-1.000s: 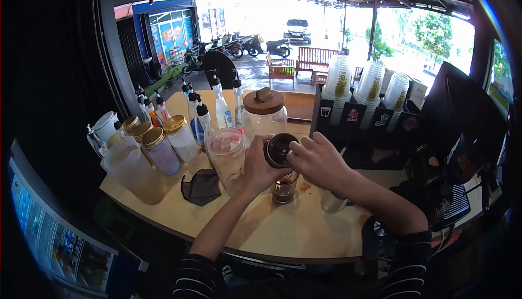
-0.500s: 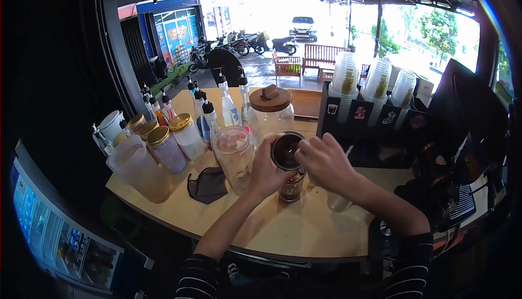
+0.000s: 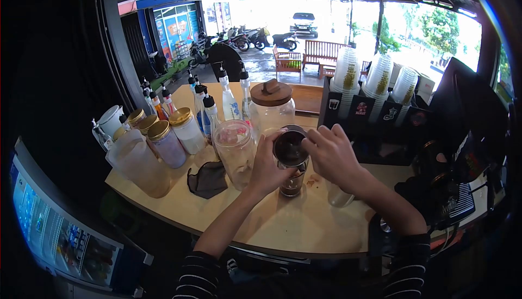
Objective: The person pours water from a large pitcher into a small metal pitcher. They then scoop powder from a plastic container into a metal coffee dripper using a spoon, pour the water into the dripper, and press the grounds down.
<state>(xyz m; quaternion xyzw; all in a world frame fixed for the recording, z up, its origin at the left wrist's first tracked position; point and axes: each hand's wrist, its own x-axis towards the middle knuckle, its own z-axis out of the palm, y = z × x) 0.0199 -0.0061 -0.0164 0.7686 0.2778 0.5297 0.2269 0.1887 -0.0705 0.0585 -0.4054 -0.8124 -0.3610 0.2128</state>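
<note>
Holding a dark cup (image 3: 291, 148) in the left hand (image 3: 266, 164), directly above a glass (image 3: 292, 187) of brown liquid on the tabletop (image 3: 272, 228); wrapping the left thumb and fingers around the cup's side. Curling the right hand (image 3: 336, 156) nearly closed at the right rim; being unable to identify any pinched item from this view. Working right of a clear jar (image 3: 235, 155) and a dark cloth (image 3: 207, 180). Judging by appearance, handling a light, stiff cup, probably slippery when wet; gripping best around the wall, below the rim. Treating the glass as likely fragile. Compared with one second earlier, placing the right fingers farther right, covering less of the cup's opening.
</note>
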